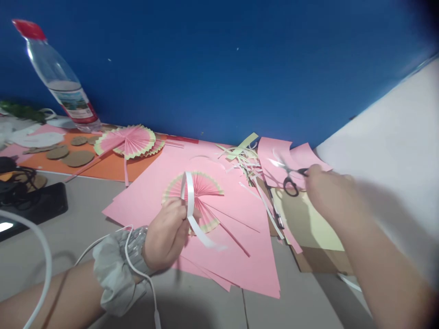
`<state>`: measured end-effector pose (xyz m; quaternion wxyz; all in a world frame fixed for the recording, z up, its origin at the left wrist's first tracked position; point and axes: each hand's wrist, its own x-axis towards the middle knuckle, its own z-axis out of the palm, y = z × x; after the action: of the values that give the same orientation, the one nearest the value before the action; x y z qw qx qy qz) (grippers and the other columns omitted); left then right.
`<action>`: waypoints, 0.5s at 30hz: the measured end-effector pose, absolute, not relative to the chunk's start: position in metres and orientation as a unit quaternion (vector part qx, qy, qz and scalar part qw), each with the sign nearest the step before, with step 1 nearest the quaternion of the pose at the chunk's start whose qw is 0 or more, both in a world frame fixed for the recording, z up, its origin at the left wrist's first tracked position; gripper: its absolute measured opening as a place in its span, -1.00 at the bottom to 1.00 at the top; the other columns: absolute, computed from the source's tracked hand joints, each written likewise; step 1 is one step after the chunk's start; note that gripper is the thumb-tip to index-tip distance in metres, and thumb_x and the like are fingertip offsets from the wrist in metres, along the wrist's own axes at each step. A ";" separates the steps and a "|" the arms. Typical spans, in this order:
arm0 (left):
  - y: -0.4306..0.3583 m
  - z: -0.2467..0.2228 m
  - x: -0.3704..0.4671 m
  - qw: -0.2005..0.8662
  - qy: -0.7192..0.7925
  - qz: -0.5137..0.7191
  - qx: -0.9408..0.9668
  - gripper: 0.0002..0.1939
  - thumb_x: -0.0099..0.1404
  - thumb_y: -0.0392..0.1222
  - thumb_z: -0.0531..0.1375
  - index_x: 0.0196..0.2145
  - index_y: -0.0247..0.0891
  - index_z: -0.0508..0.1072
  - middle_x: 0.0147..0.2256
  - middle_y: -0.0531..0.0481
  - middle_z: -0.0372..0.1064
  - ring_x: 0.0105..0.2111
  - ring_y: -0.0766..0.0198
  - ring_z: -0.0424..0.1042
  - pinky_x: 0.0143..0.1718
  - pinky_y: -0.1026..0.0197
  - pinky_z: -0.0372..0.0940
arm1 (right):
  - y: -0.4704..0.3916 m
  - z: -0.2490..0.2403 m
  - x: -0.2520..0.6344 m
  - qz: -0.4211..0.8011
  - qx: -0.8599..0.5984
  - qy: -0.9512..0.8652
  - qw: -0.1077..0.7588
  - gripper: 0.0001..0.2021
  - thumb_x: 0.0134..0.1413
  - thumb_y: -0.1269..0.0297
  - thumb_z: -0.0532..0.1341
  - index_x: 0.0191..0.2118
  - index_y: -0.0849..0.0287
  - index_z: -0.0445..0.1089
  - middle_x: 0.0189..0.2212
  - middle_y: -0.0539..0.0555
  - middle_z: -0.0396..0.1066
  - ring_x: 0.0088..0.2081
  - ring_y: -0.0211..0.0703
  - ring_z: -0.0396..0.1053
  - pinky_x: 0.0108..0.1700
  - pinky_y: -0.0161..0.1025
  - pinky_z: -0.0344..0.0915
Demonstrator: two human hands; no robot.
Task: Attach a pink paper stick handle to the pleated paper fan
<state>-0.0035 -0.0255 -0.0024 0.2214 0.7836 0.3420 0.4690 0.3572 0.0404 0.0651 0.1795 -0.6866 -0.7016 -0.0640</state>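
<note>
My left hand [168, 233] is closed, pinching a curled white strip [190, 196] whose loose end hangs down to the right. Just behind it, a pleated pink paper fan [209, 185] with a yellow-green edge lies on large pink sheets [247, 246]. Off to the right, my right hand [325, 192] has its fingers closed at one handle of a pair of black-handled scissors [291, 186]. The blades are slightly blurred and point up and left, over a piece of pink paper [274, 151]. My right fingertips are partly hidden.
A heap of paper offcuts [245, 160] lies at the back. More folded fans [132, 140] and cardboard discs [78, 158] rest on orange paper [113, 171]. A red-capped bottle [70, 93], a black phone [44, 201] and a white cable [48, 269] are at left; yellow paper [318, 228] is at right.
</note>
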 end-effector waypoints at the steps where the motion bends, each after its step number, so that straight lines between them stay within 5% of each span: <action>1: -0.025 -0.002 -0.004 0.221 0.341 0.469 0.784 -0.80 0.29 -0.41 -0.10 -0.30 -0.18 0.23 -0.50 0.03 0.26 -0.41 0.21 0.26 -0.29 0.11 0.18 | 0.037 0.072 0.357 -0.079 -0.702 -0.685 0.176 -0.91 0.11 0.29 0.03 -0.40 0.12 0.18 -0.61 0.16 0.22 -0.39 0.21 0.32 -0.32 0.03 0.07; 4: -0.025 0.000 -0.003 0.221 0.337 0.469 0.786 -0.79 0.29 -0.42 -0.10 -0.29 -0.18 0.24 -0.50 0.03 0.27 -0.39 0.21 0.25 -0.26 0.11 0.17 | 0.029 0.084 0.342 -0.076 -0.732 -0.650 0.188 -0.75 0.18 0.13 -0.03 -0.11 0.11 0.20 -0.39 0.27 0.38 -0.38 0.20 0.34 -0.37 0.03 0.13; 6: -0.025 0.001 -0.003 0.225 0.341 0.471 0.782 -0.79 0.30 -0.41 -0.11 -0.29 -0.18 0.23 -0.50 0.03 0.27 -0.39 0.22 0.26 -0.25 0.11 0.17 | 0.024 0.080 0.322 0.040 -0.709 -0.658 0.251 -0.71 0.18 0.10 0.01 -0.04 0.06 0.25 -0.20 0.24 0.41 -0.24 0.14 0.37 -0.26 0.02 0.23; 10: -0.025 0.000 0.000 0.263 0.369 0.474 0.755 -0.80 0.36 -0.34 -0.15 -0.25 -0.18 0.22 -0.48 0.03 0.25 -0.45 0.24 0.27 -0.33 0.12 0.18 | 0.011 0.054 0.276 0.273 -0.632 -0.645 0.332 -0.65 0.19 0.04 0.04 -0.01 0.06 0.35 -0.25 0.09 0.44 -0.23 -0.09 0.41 -0.17 -0.14 0.35; 15: -0.022 -0.005 0.002 0.330 0.410 0.470 0.709 -0.80 0.43 -0.23 -0.19 -0.19 -0.20 0.19 -0.49 0.06 0.18 -0.50 0.30 0.23 -0.38 0.16 0.16 | -0.006 0.034 0.247 0.471 -0.568 -0.572 0.359 -0.54 0.13 0.00 0.12 0.10 0.05 0.31 -0.29 0.10 0.44 -0.21 -0.08 0.40 -0.26 -0.22 0.39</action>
<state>0.0020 -0.0219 -0.0049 0.3297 0.7088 0.4099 0.4700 0.2466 -0.0057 0.0343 0.3593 -0.5679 -0.5716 0.4708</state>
